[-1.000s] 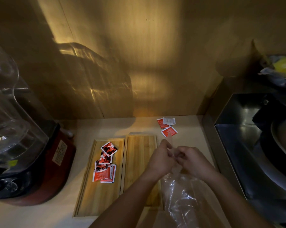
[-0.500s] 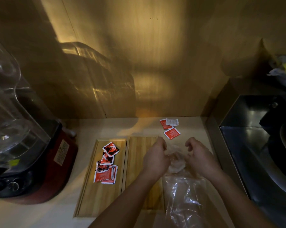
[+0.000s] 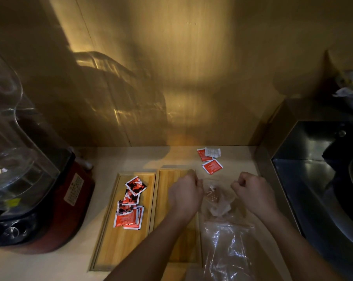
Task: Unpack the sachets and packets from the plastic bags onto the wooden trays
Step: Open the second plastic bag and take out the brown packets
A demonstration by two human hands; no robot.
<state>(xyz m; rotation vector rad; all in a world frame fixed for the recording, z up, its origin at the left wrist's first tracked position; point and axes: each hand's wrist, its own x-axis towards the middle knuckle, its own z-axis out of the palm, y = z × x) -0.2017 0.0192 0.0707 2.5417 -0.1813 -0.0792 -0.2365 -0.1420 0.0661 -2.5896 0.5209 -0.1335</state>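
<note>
nearest the camera a clear plastic bag (image 3: 227,248) lies flat on the pale counter (image 3: 56,262), just right of the right wooden tray (image 3: 171,177), with its long axis running away from the person. beyond it, between the two fists, a smaller clear bag (image 3: 218,199) is stretched sideways, and something brownish sits inside it, too dim to name. the left hand (image 3: 184,194) is curled into a fist and seems pinched on the small bag's left edge, while the right hand (image 3: 254,193) is fisted on its right edge; the fingertips themselves are hidden, so the exact hold is a judgement. the two hands are well apart across the bag, so the mouth looks pulled open or torn between them. the relation that matters for the coming move: the right wooden tray lies directly under and left of the left hand, so that hand is the nearer one to tip or carry the contents over, and the tray's long axis runs near to far, bare as far as it shows. the left wooden tray (image 3: 108,248) beside it holds a loose cluster of red sachets (image 3: 129,209). farther back, on the counter beyond the right hand, three more sachets (image 3: 211,160) lie off any tray. a blender (image 3: 29,179) stands far left.
</note>
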